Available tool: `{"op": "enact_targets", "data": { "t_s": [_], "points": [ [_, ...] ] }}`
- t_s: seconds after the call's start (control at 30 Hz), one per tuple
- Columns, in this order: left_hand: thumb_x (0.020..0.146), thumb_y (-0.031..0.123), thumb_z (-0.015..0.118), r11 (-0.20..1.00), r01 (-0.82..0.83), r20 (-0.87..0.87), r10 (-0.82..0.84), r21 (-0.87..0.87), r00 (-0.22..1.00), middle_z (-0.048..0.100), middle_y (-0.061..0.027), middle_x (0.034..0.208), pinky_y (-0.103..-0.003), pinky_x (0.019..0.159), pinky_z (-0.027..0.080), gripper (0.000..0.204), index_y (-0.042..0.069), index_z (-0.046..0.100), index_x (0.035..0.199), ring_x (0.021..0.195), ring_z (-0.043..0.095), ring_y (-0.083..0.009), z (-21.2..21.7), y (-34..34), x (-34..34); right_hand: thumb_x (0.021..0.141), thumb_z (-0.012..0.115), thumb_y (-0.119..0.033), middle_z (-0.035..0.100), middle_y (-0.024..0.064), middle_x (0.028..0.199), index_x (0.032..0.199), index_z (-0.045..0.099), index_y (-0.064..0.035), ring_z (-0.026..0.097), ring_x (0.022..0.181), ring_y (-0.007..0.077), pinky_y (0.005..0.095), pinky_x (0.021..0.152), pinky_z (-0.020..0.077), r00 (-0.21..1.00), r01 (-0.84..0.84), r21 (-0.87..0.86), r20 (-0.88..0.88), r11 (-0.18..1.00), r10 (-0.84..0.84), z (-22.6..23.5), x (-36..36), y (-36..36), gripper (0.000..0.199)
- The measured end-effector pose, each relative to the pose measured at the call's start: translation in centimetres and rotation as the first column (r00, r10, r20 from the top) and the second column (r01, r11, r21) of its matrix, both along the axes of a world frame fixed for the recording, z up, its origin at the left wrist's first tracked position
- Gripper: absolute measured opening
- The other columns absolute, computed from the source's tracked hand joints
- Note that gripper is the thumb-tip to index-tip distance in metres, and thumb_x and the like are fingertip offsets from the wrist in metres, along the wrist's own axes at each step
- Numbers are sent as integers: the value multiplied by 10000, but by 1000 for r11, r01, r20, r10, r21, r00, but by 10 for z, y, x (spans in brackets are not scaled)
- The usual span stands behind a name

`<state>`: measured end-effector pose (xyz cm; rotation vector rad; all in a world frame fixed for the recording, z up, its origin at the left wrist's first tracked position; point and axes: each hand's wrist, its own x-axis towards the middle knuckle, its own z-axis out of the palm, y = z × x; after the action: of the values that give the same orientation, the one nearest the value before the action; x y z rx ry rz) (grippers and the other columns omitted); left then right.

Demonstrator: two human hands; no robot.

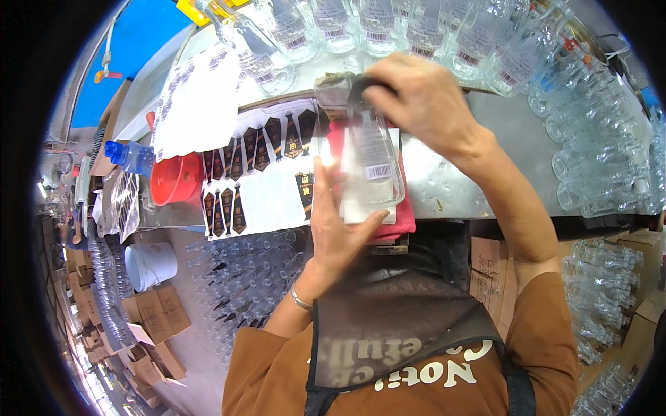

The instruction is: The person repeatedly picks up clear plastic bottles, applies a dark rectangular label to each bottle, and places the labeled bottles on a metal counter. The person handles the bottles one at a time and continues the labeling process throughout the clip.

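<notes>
You hold a clear, flat-sided glass bottle (368,149) at the centre of the frame, above a folded red cloth (399,218) that lies on the grey metal desk (485,132). Your left hand (340,229) cups the bottle's base from below, fingers (320,182) curled up along its left wall and thumb across the bottom edge; your right hand (423,104) comes down from the upper right and closes over the neck and cap end. Both hands grip the bottle; neither is free.

The bottle's long axis runs nearly up and down the frame, neck toward the top, base toward your chest, tilted slightly to the left at the top. A small white barcoded sticker (378,171) shows on its lower face.

By the look of it, you are at the labelling step: sheets of dark, tie-shaped labels on white backing (260,173) lie just left of the cloth, and a row of clear bottles already carrying white labels (388,28) stands along the top edge. The next move likely calls for keeping the bottle steady on the cloth and freeing one hand to lift a label.
</notes>
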<state>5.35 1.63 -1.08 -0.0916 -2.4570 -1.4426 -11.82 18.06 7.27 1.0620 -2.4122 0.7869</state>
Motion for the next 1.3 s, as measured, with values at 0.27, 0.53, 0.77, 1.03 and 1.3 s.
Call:
{"op": "enact_targets", "data": {
  "t_s": [0.27,0.53,0.77,1.03,1.3],
  "points": [
    [980,154,573,885,13,50,-41,466,998,489,-218,1489,-424,1113,415,625,-4,349,1541,1353,516,-302,18,-37,-37,816,746,-75,669,127,918,964,683,-13,665,828,302,371,749,536,965,-154,-245,173,957,199,-29,27,28,172],
    [912,332,776,919,-101,289,-15,381,957,667,-183,1232,-311,960,504,676,-98,506,1358,1132,637,-212,4,-15,-107,784,742,35,683,133,1019,1151,688,-51,673,858,297,381,749,566,837,-382,-285,296,879,460,-29,121,39,380],
    [846,133,811,960,14,83,-39,279,996,672,-173,1189,-346,978,508,687,-62,467,1408,1115,652,-233,38,26,-76,994,588,-108,726,75,1083,1147,689,36,655,1020,130,274,942,498,675,250,-612,666,750,318,-2,60,76,233],
    [761,125,847,951,227,-223,-273,-211,936,595,-241,1363,-428,1060,462,791,-61,473,1433,1251,590,-379,71,48,-32,924,742,-238,675,66,841,1149,644,-8,598,703,82,256,615,476,824,194,-578,535,793,188,17,98,98,336],
    [808,81,791,937,257,-101,-287,-236,953,547,-251,1412,-434,1095,432,709,-60,477,1428,1302,541,-386,50,49,-41,862,764,-329,607,96,626,1096,664,6,603,571,120,305,535,436,887,447,-343,292,826,-359,10,43,174,421]
  ]
}}
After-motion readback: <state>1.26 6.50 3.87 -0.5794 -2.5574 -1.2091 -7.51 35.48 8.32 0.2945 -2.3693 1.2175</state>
